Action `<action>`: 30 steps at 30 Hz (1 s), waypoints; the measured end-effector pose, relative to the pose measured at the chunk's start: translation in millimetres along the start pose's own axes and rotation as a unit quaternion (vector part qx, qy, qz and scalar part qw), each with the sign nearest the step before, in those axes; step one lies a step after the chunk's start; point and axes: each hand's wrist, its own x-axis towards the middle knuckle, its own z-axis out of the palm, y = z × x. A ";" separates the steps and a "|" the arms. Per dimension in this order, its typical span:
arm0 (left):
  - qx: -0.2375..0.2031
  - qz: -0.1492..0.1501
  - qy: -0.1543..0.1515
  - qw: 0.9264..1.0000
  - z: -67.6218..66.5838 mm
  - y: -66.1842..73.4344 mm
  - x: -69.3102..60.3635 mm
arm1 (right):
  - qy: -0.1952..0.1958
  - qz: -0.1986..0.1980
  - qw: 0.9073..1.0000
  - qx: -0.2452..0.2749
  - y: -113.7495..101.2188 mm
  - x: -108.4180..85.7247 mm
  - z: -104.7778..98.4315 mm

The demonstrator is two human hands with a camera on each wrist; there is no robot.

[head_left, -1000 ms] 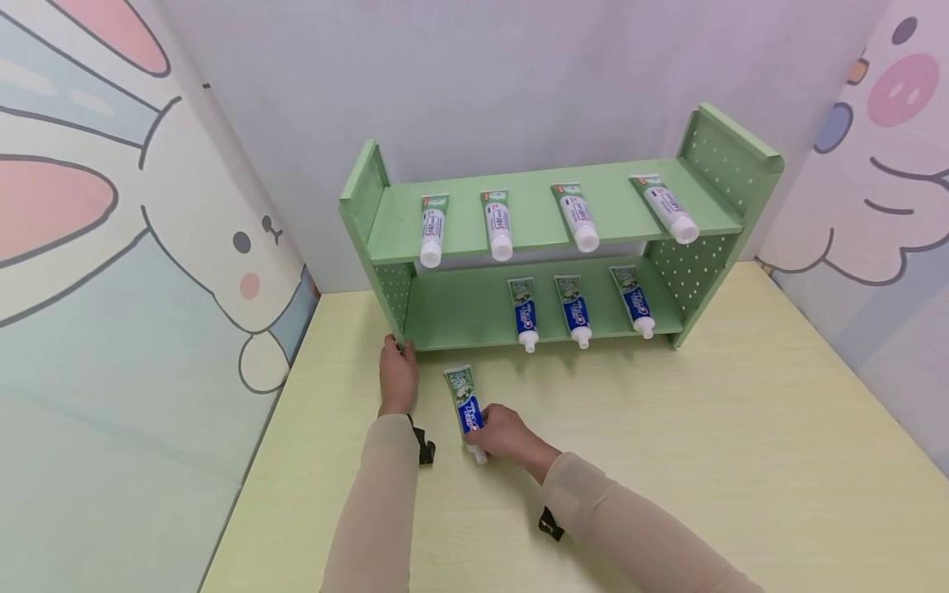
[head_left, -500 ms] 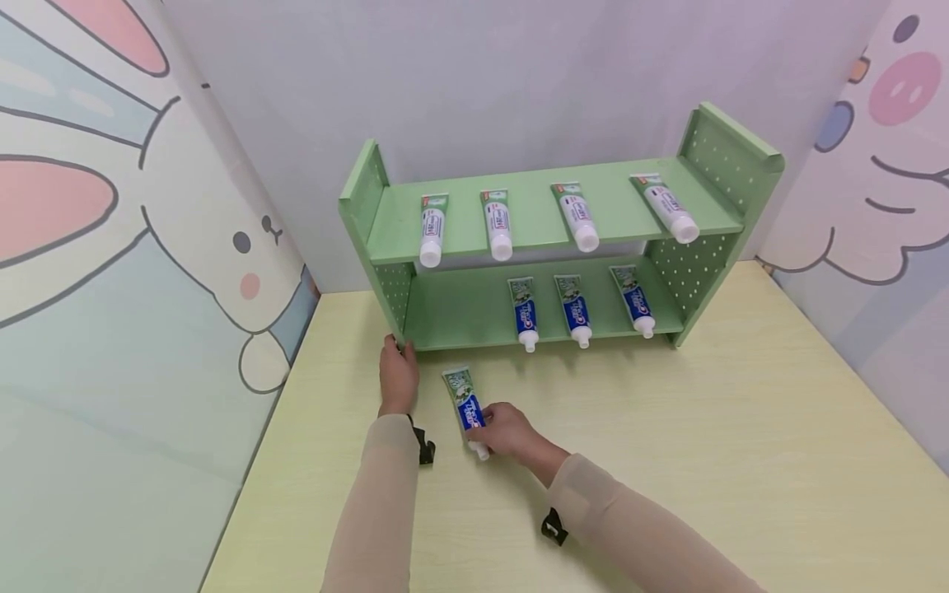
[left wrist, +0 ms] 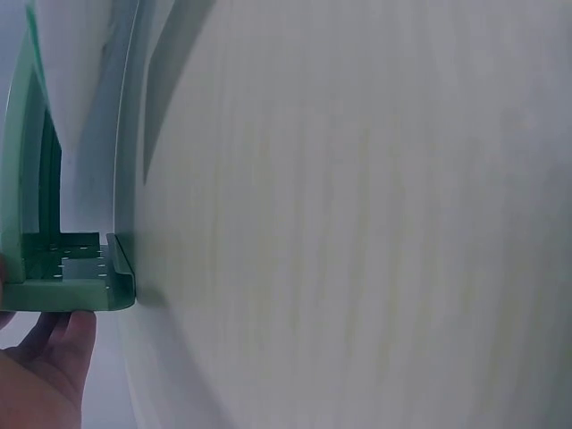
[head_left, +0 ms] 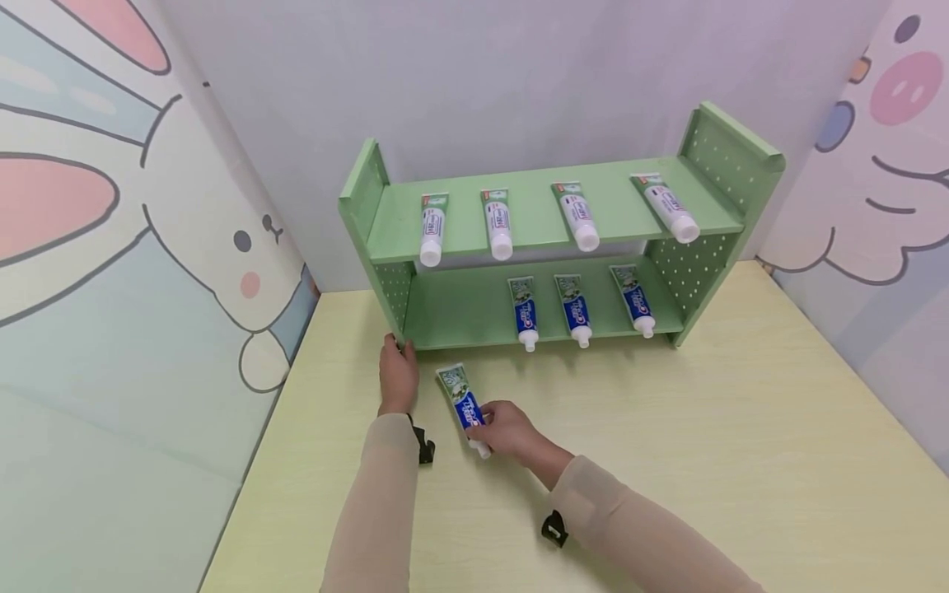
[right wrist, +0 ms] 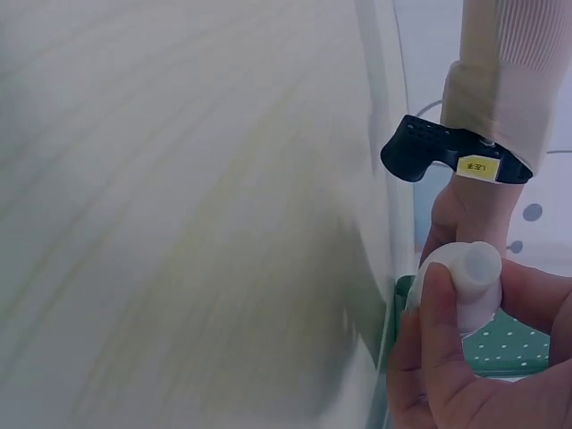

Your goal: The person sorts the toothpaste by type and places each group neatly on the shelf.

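Note:
My right hand (head_left: 507,428) pinches a blue and green toothpaste tube (head_left: 467,406) near its cap end, in front of the shelf. The tube is tilted, its flat end toward the shelf and its white cap (right wrist: 475,268) toward me; in the right wrist view, fingers and thumb lie on either side of it. My left hand (head_left: 398,376) holds the lower front corner of the green shelf's (head_left: 460,336) left side panel. In the left wrist view, fingers (left wrist: 67,353) touch one face of that panel (left wrist: 67,295), and part of the hand shows across from them.
Several white and green toothpaste tubes (head_left: 498,226) lie along the upper tier, caps forward. On the lower tier, 3 blue and green tubes (head_left: 574,311) lie toward the right; its left part is bare. The shelf stands on a pale wooden table (head_left: 712,428) against the wall.
The tube in my right hand has turned slightly, its flat end swinging left and up a little. My left hand and the shelf stay where they were.

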 end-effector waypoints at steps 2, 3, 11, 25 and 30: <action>0.000 0.001 0.000 1.000 0.1 -0.3 0.3 | 0.002 0.000 1.000 0.002 -1.2 -1.7 -0.7; 0.000 0.003 0.000 1.000 0.2 -0.6 0.6 | 0.003 -0.001 1.000 0.002 -1.7 -2.6 -1.1; -0.002 0.010 0.002 1.000 0.4 -1.4 1.1 | 0.007 -0.010 1.000 0.009 -6.6 -5.9 -3.9; 0.001 0.007 -0.001 1.000 -1.0 -1.3 -1.6 | 0.016 -0.018 1.000 0.003 -13.1 -5.1 -6.4; 0.001 0.008 0.001 1.000 -0.4 -1.9 -1.6 | 0.023 -0.023 0.999 0.001 -17.1 -3.8 -8.3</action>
